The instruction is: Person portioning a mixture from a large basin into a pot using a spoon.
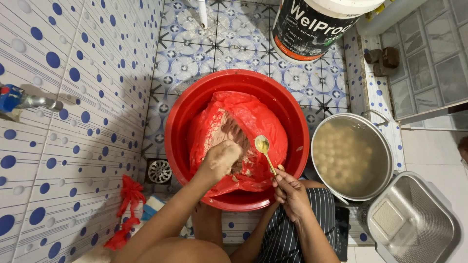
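1. Head view, hands: the left hand (220, 158) is pressing down into the pale dough-like paste (229, 141), fingers curled shut in it and coated with it. The right hand (291, 191) is pinching the handle of a metal spoon (264, 151) between thumb and fingertips, bowl turned up and carrying a small yellowish portion.

2. Head view, location: the paste is lying on a red plastic bag (258, 122) that is lining a red basin (178, 131), and the basin is standing on the patterned tile floor (229, 44) between the person's knees.

3. Handling, as judged: the paste is looking soft, wet and sticky; it is likely clinging to skin and yielding under light pressure, so scooping from the edge of the mass seems the better hold. The bag is thin and slack and would probably shift or bunch. The spoon is light and stiff, and its thin handle may be slippery.

4. Surroundings: a steel pot (387, 146) of cloudy liquid with pale balls is standing just right of the basin; a square metal colander (414, 224) is sitting beside it. A black-and-white bucket (312, 29) is standing behind the basin, a floor drain (159, 171) to its left.

5. Obstructions: the pot rim is lying near the right elbow's path; the dotted tiled wall (73, 122) is hemming in the left side.
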